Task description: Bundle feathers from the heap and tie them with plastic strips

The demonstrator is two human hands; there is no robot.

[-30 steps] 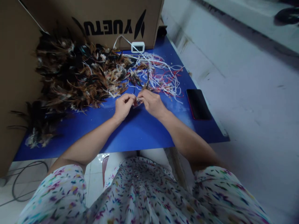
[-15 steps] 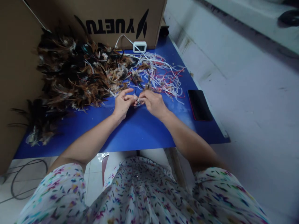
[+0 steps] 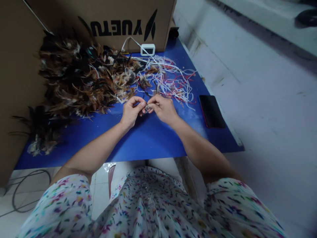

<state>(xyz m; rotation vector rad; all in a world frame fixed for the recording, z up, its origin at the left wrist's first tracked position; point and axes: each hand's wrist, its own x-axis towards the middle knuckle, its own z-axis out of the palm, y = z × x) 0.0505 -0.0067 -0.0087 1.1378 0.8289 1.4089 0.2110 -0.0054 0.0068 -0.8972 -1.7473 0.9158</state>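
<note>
Over the middle of the blue tabletop, my left hand and my right hand meet at their fingertips. Both pinch a small bunch of feathers, its pale quill ends showing between the thumbs. Thin dark tips stick out beyond the fingers; most of the bunch is hidden by my hands. Close behind them lies a tangle of white and red strips. A large heap of brown and black feathers spreads to the left.
A smaller feather clump sits at the left front of the table. A black phone lies near the right edge, beside the wall. At the back, a small white digital device stands before a cardboard box.
My left index finger has curled down onto the thumb at the feathers. My right fingers have shifted slightly, and the dark tips behind them have moved a little.
</note>
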